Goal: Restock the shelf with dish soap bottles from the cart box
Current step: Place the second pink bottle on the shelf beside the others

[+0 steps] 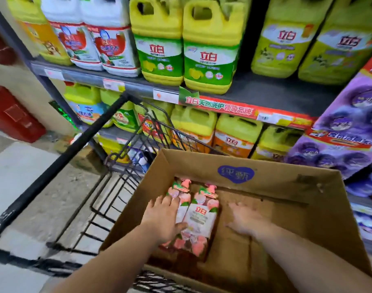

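Our left hand (163, 216) lies palm down on the left dish soap bottle (182, 205). Its fingers are straight and spread across the bottle, and the thumb rests at the seam where that bottle meets the right dish soap bottle (202, 218). Our right hand (245, 220) is smeared with blur. It hovers palm down beside the right bottle, over the bare bottom of the box, with its fingers apart and nothing in them.

The two bottles are pink with a peach print and white labels. They lie flat, side by side and touching, in the left part of the cardboard box (286, 180), and their pump heads point at the far wall. That wall carries a blue heart-shaped logo (236, 174).

The box sits in a black wire cart (117, 187), whose handle bar (60, 161) runs off to the left.

Beyond the cart stands the grey shelf (265, 92), with price tags and a red and green strip along its front edge. On it stand yellow jugs (210, 49) with green labels, white jugs (96, 39) to their left, and more yellow jugs on the level below. Purple packs (350, 123) are stacked at the right. A red box (11, 115) stands on the floor at the far left.
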